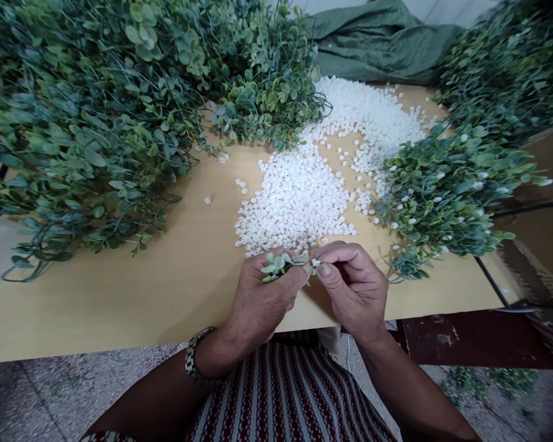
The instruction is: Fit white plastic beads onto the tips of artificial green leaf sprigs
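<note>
My left hand (265,298) is closed around a small artificial leaf sprig (279,264), whose green leaves poke out above the thumb and fingers. Close against it, my right hand (354,285) pinches a tiny white bead (315,263) between thumb and forefinger, at the tip of the sprig. Whether the bead touches the stem I cannot tell. Just beyond both hands lies a loose heap of white beads (299,199) on the tan table (184,294).
Big piles of artificial greenery (96,123) cover the table's left side. At the right, a bunch of sprigs with white tips (451,190) lies near a cardboard box (539,245). More beads (368,113) spread toward a green cloth sack (387,43) at the back.
</note>
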A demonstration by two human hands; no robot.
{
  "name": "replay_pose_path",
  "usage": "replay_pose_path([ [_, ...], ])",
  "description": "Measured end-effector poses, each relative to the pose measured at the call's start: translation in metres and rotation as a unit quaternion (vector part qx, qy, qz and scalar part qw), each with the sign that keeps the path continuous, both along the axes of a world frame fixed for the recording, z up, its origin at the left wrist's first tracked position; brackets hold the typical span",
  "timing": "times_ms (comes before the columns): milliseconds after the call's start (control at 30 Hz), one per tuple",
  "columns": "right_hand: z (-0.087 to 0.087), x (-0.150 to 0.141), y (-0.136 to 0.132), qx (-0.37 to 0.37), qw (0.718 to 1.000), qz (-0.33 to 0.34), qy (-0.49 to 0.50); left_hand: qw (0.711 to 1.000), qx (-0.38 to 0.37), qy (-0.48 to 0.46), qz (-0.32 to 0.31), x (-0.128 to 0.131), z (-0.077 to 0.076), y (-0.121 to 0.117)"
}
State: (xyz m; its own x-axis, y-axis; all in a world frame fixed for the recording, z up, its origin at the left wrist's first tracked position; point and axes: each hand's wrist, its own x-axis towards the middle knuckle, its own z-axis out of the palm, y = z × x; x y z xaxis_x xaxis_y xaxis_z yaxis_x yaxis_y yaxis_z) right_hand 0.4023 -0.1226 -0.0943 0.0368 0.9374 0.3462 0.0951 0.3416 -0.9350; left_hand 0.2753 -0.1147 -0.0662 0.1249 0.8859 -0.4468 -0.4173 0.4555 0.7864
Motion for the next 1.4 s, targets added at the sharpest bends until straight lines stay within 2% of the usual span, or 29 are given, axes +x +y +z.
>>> replay_pose_path([
  [133,0.000,0.001,0.001,0.028,0.999,0.012,-0.018,1.000,0.007,0.002,-0.005,-0.001,-0.001,0.000],
  [400,0.003,0.008,-0.002,0.021,0.997,0.042,-0.057,0.996,0.073,0.048,-0.014,-0.002,-0.004,-0.001],
  [700,-0.004,0.009,-0.004,0.057,0.995,0.018,-0.074,0.997,0.050,0.052,-0.024,0.000,-0.006,-0.002],
  [833,-0.009,0.007,-0.006,0.082,0.993,-0.017,-0.087,0.998,0.046,0.039,-0.021,0.001,-0.006,-0.003],
  [1167,-0.012,0.005,-0.009,0.191,0.955,-0.083,-0.214,0.999,0.048,0.003,0.005,0.007,-0.004,-0.005],
  [1400,-0.013,0.004,-0.009,0.185,0.957,-0.088,-0.207,0.997,0.069,0.033,0.004,0.007,-0.007,-0.006],
])
